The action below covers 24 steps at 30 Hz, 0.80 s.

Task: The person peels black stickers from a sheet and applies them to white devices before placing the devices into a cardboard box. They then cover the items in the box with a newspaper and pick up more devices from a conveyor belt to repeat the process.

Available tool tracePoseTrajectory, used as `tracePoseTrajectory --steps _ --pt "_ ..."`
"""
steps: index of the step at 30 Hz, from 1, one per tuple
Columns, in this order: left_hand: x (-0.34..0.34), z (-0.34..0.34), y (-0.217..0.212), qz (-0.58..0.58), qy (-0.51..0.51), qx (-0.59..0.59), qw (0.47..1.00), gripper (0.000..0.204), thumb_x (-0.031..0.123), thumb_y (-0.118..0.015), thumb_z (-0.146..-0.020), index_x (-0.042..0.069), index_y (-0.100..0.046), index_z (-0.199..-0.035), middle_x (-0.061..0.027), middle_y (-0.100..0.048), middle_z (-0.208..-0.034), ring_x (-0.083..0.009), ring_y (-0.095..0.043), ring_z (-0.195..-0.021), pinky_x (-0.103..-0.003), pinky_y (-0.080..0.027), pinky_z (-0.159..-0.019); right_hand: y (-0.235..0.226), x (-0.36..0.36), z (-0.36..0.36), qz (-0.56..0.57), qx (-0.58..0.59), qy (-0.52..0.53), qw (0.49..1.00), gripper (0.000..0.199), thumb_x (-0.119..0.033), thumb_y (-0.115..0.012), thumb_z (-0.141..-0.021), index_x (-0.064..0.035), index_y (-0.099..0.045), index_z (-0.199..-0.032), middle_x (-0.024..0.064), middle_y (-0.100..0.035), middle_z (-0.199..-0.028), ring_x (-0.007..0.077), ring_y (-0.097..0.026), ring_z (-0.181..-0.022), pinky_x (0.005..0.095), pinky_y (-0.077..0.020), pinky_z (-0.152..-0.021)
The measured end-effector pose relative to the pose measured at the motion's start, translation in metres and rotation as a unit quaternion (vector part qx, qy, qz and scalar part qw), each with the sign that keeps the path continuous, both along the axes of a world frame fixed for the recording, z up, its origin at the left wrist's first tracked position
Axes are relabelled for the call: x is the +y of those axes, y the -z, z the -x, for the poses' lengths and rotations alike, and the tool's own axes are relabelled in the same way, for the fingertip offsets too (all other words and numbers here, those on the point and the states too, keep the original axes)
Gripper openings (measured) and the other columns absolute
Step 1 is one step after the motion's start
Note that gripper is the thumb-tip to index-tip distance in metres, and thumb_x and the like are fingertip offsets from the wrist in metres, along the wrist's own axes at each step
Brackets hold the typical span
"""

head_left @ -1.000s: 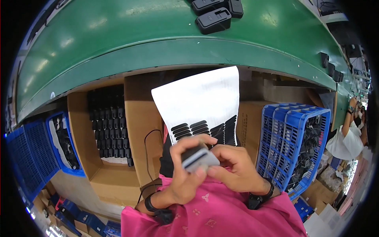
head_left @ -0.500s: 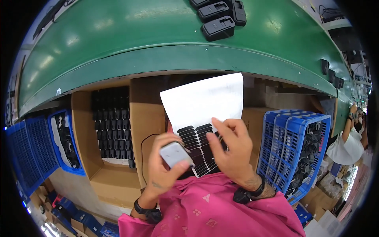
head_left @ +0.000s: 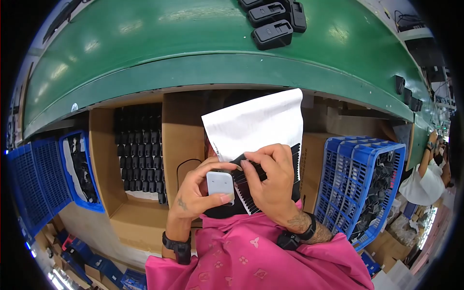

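My left hand (head_left: pixel 191 192) is closed round a small light-grey rectangular block (head_left: pixel 220 186) with rounded corners and two small marks on its face. My right hand (head_left: pixel 271 181) is closed, thumb and forefinger pinching a black oblong sticker (head_left: pixel 237 160) by its end. The fingertips of both hands nearly meet at this sticker, just above the block. Below and behind the hands lies a white sheet (head_left: pixel 256 123) with rows of black stickers, tilted over my lap. My right hand hides part of the rows.
An open carton (head_left: pixel 140 224) with rows of black parts stands at left, beside a blue basket (head_left: pixel 99 208). At right is a blue crate (head_left: pixel 355 145) of black pieces. Black plastic housings (head_left: pixel 271 35) sit on the green bench (head_left: pixel 169 36). Another person's sleeve (head_left: pixel 423 184) shows far right.
My right hand has moved left, bringing a black sticker off the sheet towards my left hand. The block's pale face has turned more upright, and my left forefinger now reaches out to the sticker.
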<state>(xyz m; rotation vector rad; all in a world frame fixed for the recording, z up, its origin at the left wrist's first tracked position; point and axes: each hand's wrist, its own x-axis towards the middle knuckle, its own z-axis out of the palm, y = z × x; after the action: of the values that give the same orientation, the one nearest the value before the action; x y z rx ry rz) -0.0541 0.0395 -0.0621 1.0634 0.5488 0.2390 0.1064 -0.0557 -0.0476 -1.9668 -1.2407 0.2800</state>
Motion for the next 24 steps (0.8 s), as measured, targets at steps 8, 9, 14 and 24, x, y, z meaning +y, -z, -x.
tracePoseTrajectory --steps 8,9,14,24 --pt "-0.013 0.003 -0.01 -0.15 -0.133 0.071 0.977 0.035 0.012 -0.066 -0.077 0.0 -0.058 -0.108 -0.0141 -0.043 -0.132 -0.0195 -0.049 -0.11 -0.03 -0.039 -0.094 -0.025 -0.014 -0.013 0.019 0.285 -0.016 0.958 0.008 0.005 -0.062 -0.079 0.0004 -0.056 -0.082 0.0058 -0.052 -0.089 0.0133 -0.05 -0.084 0.0245 -0.0397 -0.078" --pt "-0.013 0.006 -0.015 -0.2 -0.116 0.115 0.966 0.032 0.012 -0.06 -0.081 -0.002 -0.054 -0.109 -0.0173 -0.046 -0.131 -0.0203 -0.052 -0.108 -0.03 -0.042 -0.091 -0.032 -0.018 -0.018 0.017 0.328 -0.018 0.944 0.007 0.001 -0.062 -0.08 -0.001 -0.056 -0.084 0.0068 -0.054 -0.087 0.0167 -0.052 -0.085 0.0266 -0.0421 -0.075" --pt "-0.031 -0.012 -0.053 -0.036 -0.143 0.066 0.987 0.036 0.01 -0.053 -0.08 -0.002 -0.043 -0.113 -0.0114 -0.058 -0.099 -0.0133 -0.055 -0.084 -0.027 -0.046 -0.078 -0.071 -0.018 -0.016 0.053 0.666 -0.096 0.738 0.008 0.0 -0.054 -0.09 0.0019 -0.049 -0.096 0.0006 -0.053 -0.078 0.0027 -0.05 -0.066 0.0168 -0.0401 -0.058" --pt "-0.024 -0.035 -0.068 -0.187 -0.03 0.028 0.981 0.036 0.011 -0.057 -0.083 -0.006 -0.047 -0.113 -0.0167 -0.063 -0.087 -0.0229 -0.065 -0.076 -0.03 -0.05 -0.069 -0.079 -0.023 -0.024 0.059 0.628 -0.073 0.772 0.008 -0.002 -0.053 -0.091 0.0037 -0.048 -0.095 0.0036 -0.059 -0.07 0.0051 -0.057 -0.061 0.0179 -0.0425 -0.053"
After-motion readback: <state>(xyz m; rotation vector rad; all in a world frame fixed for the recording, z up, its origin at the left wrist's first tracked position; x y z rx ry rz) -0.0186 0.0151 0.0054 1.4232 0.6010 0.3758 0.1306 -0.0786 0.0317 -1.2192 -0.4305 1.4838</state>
